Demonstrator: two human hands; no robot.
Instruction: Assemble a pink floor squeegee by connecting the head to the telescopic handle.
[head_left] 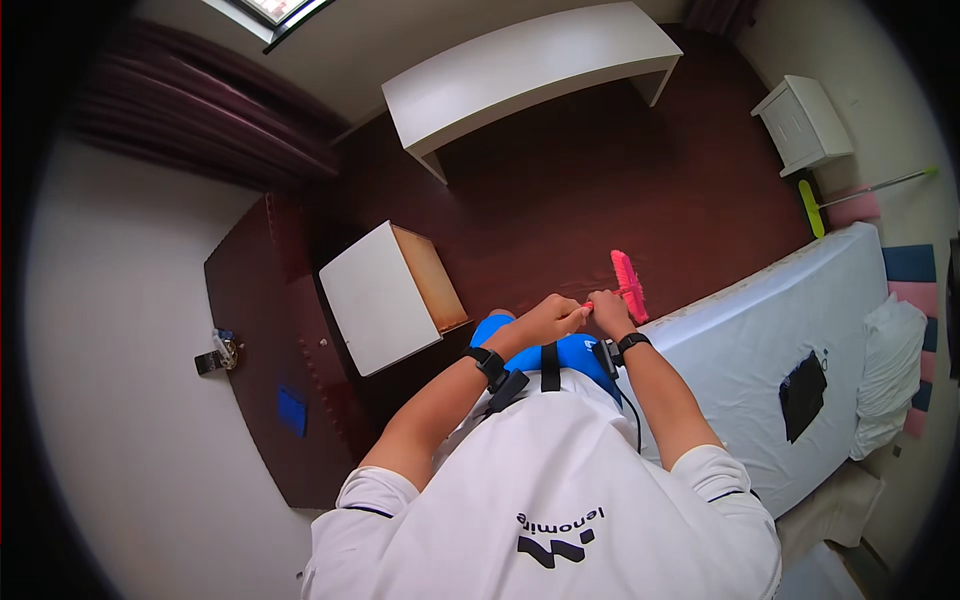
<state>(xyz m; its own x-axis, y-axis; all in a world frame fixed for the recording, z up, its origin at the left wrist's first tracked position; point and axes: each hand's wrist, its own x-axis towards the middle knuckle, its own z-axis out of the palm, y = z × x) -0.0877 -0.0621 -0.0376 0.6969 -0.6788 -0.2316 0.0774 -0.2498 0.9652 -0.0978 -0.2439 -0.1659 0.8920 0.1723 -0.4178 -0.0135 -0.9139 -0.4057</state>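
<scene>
A broom with a bright pink head (628,286) is in front of me, its head over the dark red floor close to the bed's edge. My left hand (556,319) is closed around the pink end of its handle. Just to the right, my right hand (609,313) is also closed on the handle, at the side toward the broom head. Most of the handle is hidden beneath my hands, and I cannot tell whether the bristles touch the floor.
A white-topped cabinet (378,298) stands left of my legs. To the right runs a bed with a white sheet (720,370), bearing a dark folded item (803,396) and a pillow (890,370). Ahead are a white desk (530,75), a nightstand (803,125) and a green mop (812,208).
</scene>
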